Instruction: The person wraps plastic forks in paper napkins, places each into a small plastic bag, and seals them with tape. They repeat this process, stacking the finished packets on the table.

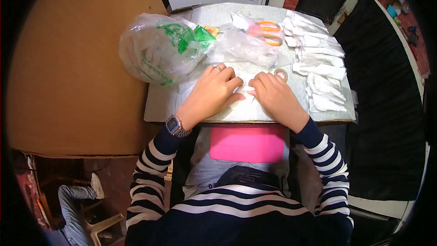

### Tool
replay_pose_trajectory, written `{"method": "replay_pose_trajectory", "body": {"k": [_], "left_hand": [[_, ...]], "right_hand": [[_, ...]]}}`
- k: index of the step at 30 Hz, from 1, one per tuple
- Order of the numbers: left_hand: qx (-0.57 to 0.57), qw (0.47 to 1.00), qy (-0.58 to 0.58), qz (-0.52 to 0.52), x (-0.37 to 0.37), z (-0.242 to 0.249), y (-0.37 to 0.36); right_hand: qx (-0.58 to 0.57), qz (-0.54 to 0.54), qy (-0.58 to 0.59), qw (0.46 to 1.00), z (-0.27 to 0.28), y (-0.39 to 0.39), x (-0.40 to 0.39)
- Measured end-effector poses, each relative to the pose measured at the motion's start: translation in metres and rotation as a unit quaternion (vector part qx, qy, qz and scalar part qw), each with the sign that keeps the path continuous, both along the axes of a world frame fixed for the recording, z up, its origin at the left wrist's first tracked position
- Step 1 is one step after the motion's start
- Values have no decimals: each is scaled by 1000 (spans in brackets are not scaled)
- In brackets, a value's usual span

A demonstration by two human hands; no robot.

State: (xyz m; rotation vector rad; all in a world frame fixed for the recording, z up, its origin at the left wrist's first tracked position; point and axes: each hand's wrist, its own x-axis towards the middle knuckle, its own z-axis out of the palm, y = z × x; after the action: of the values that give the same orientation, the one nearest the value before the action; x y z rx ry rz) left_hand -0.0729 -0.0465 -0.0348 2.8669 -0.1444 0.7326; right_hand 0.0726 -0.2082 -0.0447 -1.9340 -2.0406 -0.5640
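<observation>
Both my hands are close together over the front middle of the white-covered table (164,105). My right hand (277,94) is closed, thumb and fingers pinching a small white piece that looks like paper or tissue (249,92). Just left of it is my left hand (211,90), its fingers curled down toward the same spot; what they hold, if anything, blends into the white surface. Right behind my right hand's fingers lies a small roll of tape (281,74). Orange-handled scissors (271,40) rest farther back, their blades partly under clear plastic (246,48).
A puffed clear bag with green print (143,54) stands at the back left. Several folded white bundles (321,57) line the right side. A pink flat item (247,143) lies across my lap. A brown board (77,73) borders the left; another person's leg (70,200) shows below.
</observation>
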Motion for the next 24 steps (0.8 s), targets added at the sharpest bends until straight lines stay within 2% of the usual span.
{"method": "replay_pose_trajectory", "body": {"k": [11, 18, 21, 24], "left_hand": [[14, 996, -90, -24, 1, 9, 3], [59, 986, -156, -20, 2, 15, 10], [66, 983, -169, 26, 0, 26, 9], [-3, 973, -223, 60, -3, 28, 5]], "right_hand": [[-12, 17, 67, 998, 25, 2, 8], [-21, 41, 168, 985, 38, 3, 11], [12, 36, 192, 981, 38, 8, 9], [46, 26, 210, 976, 40, 9, 2]]}}
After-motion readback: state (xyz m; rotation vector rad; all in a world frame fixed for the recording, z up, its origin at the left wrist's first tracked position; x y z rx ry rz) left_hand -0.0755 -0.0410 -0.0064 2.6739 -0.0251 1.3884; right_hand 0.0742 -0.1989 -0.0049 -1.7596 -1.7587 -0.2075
